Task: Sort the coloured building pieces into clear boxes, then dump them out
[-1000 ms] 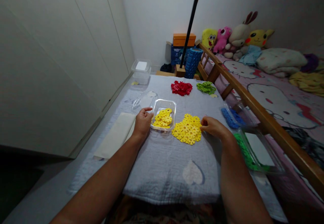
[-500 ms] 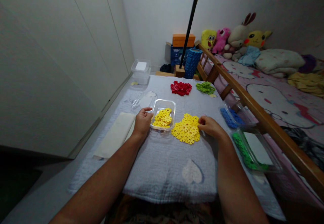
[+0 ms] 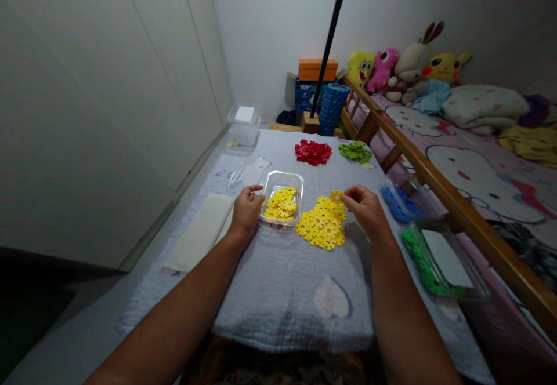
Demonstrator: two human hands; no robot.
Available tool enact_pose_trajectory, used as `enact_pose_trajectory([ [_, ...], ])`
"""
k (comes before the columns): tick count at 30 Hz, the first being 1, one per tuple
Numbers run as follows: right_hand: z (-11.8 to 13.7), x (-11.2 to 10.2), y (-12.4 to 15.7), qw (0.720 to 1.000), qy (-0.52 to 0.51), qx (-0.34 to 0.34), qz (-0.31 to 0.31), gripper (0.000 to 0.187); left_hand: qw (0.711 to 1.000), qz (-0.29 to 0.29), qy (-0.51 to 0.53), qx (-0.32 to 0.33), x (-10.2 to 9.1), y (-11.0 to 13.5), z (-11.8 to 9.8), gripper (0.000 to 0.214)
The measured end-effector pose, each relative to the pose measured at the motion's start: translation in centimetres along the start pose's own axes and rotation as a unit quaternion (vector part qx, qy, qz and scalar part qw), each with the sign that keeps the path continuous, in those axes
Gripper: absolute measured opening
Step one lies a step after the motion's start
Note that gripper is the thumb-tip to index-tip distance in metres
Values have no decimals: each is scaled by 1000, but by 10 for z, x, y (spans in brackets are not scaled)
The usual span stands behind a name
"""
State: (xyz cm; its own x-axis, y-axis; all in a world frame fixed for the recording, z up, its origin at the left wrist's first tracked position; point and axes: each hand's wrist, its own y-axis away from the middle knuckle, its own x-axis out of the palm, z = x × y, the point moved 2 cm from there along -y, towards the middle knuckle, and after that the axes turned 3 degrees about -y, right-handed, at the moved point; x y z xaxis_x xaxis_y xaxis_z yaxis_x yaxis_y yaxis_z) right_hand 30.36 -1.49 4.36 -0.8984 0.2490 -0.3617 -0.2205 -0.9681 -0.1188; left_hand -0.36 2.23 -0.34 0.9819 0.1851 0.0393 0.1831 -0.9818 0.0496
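Observation:
My left hand [image 3: 249,211] is closed on the left rim of a clear plastic container [image 3: 300,183]. Several yellow snowflake pieces [image 3: 281,204] lie inside it. To the container's right, a heap of yellow snowflake pieces [image 3: 321,228] rests on the cloth. Above the heap's far right edge, my right hand [image 3: 362,204] pinches a single yellow snowflake piece [image 3: 336,195] between thumb and fingers. Behind the container lies a clear lid [image 3: 248,173] with a white label.
Red pieces [image 3: 313,152] and light green pieces [image 3: 355,152] lie farther back. Boxes of blue pieces [image 3: 400,202] and green pieces [image 3: 429,263] sit at right, beside the wooden bed rail [image 3: 452,199]. Clear boxes [image 3: 244,124] stand back left; a cream sheet [image 3: 195,234] lies left.
My right hand has risen slightly from the heap's right edge, lifting one yellow snowflake piece. My left hand stays on the container.

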Motion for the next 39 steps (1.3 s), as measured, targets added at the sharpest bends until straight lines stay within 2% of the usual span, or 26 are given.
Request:
enact_pose_trajectory([
  [3,20,30,-1,994,28,-109,-16,15,1000,3,-6,3,0,0,-1,42],
  [6,36,65,1,970,108,-215,20,6,1000,5,-9,5,0,0,-1,42],
  [11,46,107,3,929,278,-242,34,11,1000,9,2,-1,0,-2,2,41],
  [15,44,119,1,913,326,-242,31,13,1000,11,3,2,0,-3,4,41],
  [19,39,118,-1,916,318,-242,38,14,1000,10,-4,4,-1,-3,5,40],
  [22,34,110,-4,928,292,-227,41,14,1000,7,-4,7,-1,-3,5,40],
  [26,23,83,-16,947,251,-201,14,15,1000,5,-5,3,-1,-2,5,41],
  [29,11,55,-27,951,262,-162,-6,19,1000,3,-4,2,0,-1,2,40],
  [33,-7,30,-31,935,350,-56,2,22,1000,2,-2,1,0,0,0,40],
  [39,-12,36,-19,900,430,27,64,32,1000,1,-4,1,0,1,-2,40],
])
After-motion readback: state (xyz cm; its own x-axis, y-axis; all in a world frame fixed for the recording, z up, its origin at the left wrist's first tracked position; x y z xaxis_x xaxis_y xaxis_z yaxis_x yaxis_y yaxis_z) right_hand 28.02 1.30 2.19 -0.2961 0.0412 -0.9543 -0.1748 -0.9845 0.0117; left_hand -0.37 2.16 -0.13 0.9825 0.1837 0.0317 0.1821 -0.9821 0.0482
